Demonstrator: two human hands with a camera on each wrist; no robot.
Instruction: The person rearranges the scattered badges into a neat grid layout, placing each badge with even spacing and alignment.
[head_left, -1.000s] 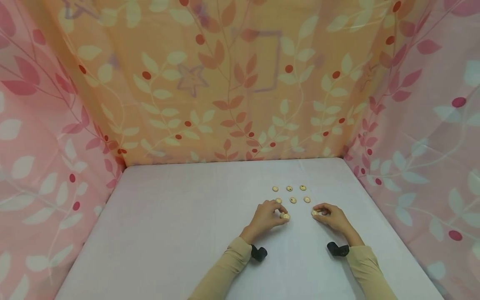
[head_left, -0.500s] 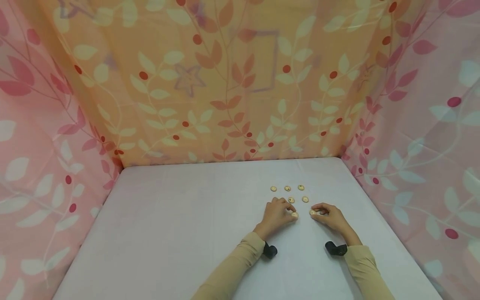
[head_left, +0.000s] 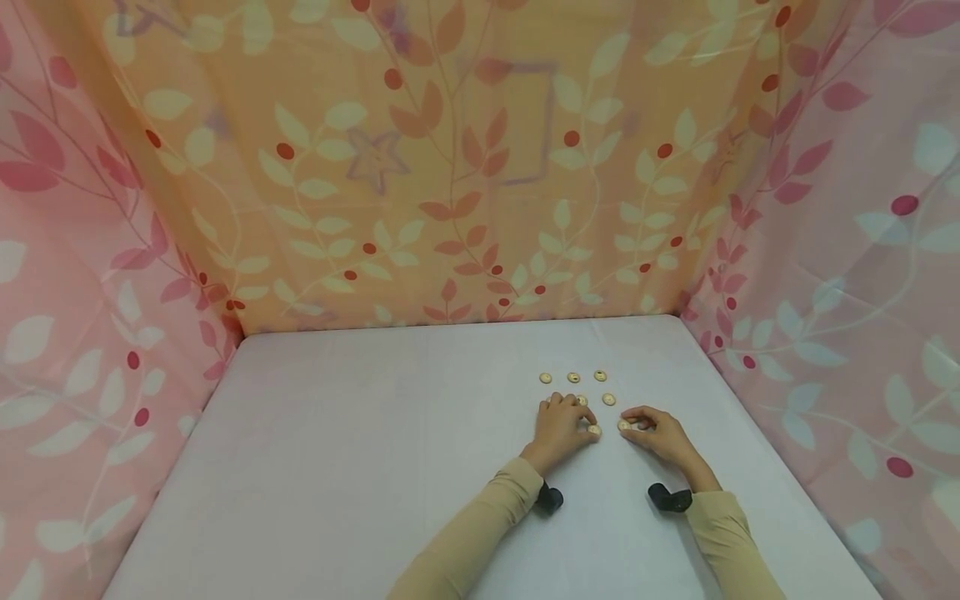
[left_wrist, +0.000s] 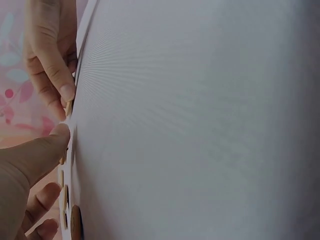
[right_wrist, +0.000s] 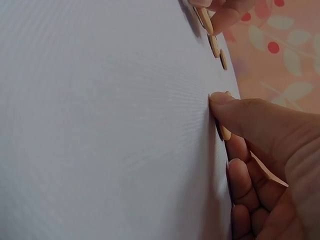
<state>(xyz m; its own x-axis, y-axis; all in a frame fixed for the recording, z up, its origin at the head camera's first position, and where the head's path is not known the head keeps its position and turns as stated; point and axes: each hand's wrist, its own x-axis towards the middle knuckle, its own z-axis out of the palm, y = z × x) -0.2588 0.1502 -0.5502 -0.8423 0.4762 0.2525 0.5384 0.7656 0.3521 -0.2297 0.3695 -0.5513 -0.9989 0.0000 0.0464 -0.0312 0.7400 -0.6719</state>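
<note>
Between thumb and fingers my left hand (head_left: pixel 561 432) pinches a small pale wooden disc (head_left: pixel 594 430), which looks tilted off the table in the right wrist view. My right hand (head_left: pixel 666 435) pinches another wooden disc (head_left: pixel 624 425) at the table surface, a short gap to the right. Behind the hands, a back row of three discs shows a left disc (head_left: pixel 545 377), a middle disc (head_left: pixel 573 377) and a right disc (head_left: pixel 601 376), some with dark marks. Of the nearer row, one disc (head_left: pixel 609 399) lies uncovered; others are partly hidden by my left fingers.
A white-covered table (head_left: pixel 337 450) spreads widely to the left. Leaf-patterned curtains enclose it, with an orange curtain (head_left: pixel 450 167) behind and pink ones at both sides. Black wrist devices, such as the right one (head_left: pixel 670 497), jut inward from the sleeves.
My left hand has moved right with its disc, toward the disc at the right hand, and now covers part of the nearer row. My right hand stays nearly still.
</note>
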